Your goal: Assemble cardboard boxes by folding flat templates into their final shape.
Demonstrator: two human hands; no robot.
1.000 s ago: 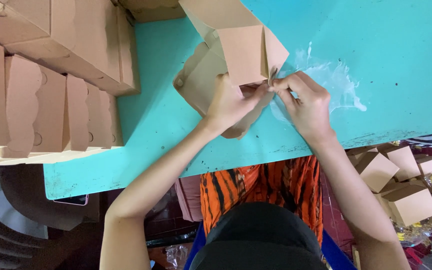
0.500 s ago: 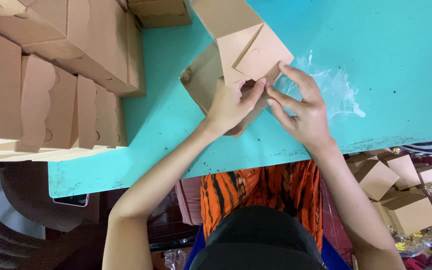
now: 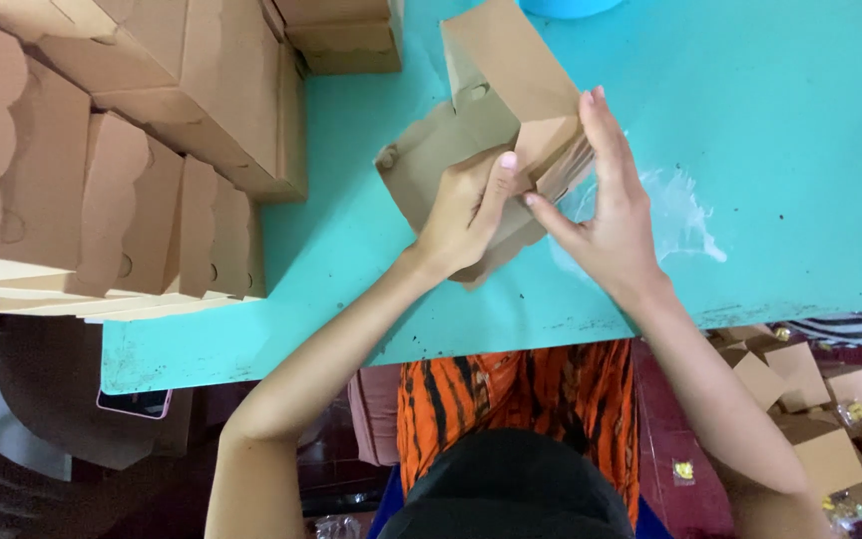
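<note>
A turquoise table (image 3: pixel 800 150) fills the view from above. Stacks of folded brown cardboard boxes (image 3: pixel 132 150) crowd its left side, well apart from the hands. Near the table's middle lies a half-folded cardboard box blank (image 3: pixel 431 170), its long axis running from the near edge up and away from the person, one flap standing upright. The left hand (image 3: pixel 466 215) presses on the blank's lower part, fingers curled over the card. The right hand (image 3: pixel 606 215), fingers straight and together, flattens against the raised flap's right side. Both hands touch it equally closely.
</note>
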